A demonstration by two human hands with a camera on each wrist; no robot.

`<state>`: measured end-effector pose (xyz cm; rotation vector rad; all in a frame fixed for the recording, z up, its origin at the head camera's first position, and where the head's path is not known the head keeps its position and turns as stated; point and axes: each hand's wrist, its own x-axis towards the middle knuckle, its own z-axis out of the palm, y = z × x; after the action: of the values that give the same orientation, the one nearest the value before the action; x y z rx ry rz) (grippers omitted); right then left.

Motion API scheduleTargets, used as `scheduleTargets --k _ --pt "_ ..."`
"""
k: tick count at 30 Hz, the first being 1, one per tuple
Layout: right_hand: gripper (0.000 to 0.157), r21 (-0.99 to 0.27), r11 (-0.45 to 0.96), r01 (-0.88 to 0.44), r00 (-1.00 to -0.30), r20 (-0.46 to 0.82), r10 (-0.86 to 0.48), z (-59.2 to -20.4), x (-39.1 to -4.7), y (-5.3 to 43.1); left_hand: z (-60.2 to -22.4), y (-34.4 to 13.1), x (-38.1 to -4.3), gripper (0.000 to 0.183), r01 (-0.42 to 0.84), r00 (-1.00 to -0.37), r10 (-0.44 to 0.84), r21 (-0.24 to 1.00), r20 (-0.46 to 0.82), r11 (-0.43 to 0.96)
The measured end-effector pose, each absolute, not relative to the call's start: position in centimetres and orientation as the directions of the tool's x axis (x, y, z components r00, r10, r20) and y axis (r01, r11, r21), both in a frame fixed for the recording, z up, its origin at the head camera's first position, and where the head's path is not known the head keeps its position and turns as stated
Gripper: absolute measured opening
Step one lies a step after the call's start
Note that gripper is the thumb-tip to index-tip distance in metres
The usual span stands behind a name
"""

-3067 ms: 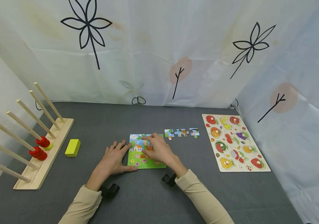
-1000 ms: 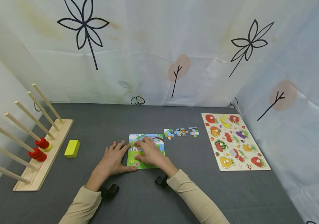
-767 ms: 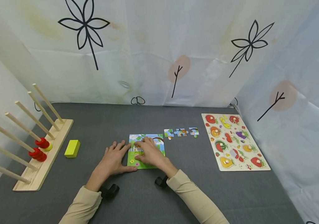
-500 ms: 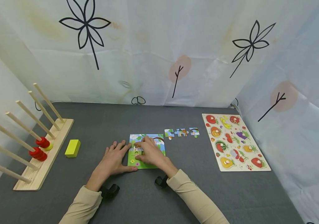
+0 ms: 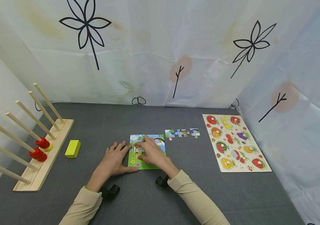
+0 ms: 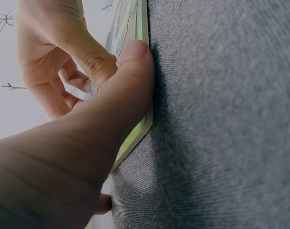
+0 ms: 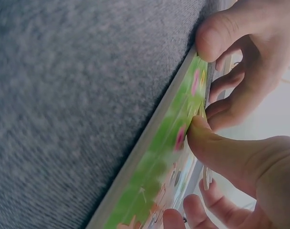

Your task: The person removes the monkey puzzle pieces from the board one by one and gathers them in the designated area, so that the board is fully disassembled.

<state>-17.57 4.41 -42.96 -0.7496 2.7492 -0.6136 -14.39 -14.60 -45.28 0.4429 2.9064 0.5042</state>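
On the left of the grey table (image 5: 143,200) stands a wooden rack (image 5: 33,175) of pegs; two carry rings, one a stack of red ones (image 5: 38,154), the next farther one red above yellow. Just right of it lies a yellow block (image 5: 72,149). Near the middle, the left hand (image 5: 116,159) rests at the left side of the puzzle (image 5: 148,167), fingers spread and gripping nothing, thumb against its near edge. The puzzle lies flat, partly hidden by the right hand (image 5: 152,153), whose thumb and fingertips are nearly together, pinching a thin piece (image 7: 207,177) tilted up over it. Right of the puzzle's far corner sit three loose pieces (image 5: 182,133) in a row. Farther right lies a fruit board (image 5: 233,147).
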Motion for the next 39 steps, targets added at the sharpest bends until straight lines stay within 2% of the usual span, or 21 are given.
scheduleTargets --k 17,39 --pt "0.049 -0.467 0.757 -0.456 -0.839 -0.057 -0.540 -42.3 -17.6 5.8 -45.5 -14.7 -14.3 0.103 0.271 -0.943 0.320 0.352 -0.088 0.896" --pt "0.048 -0.461 0.808 -0.366 -0.893 -0.071 -0.445 -41.6 -18.9 13.2 -45.6 -14.6 -14.3 0.104 0.271 -0.945 0.316 0.349 -0.079 0.897"
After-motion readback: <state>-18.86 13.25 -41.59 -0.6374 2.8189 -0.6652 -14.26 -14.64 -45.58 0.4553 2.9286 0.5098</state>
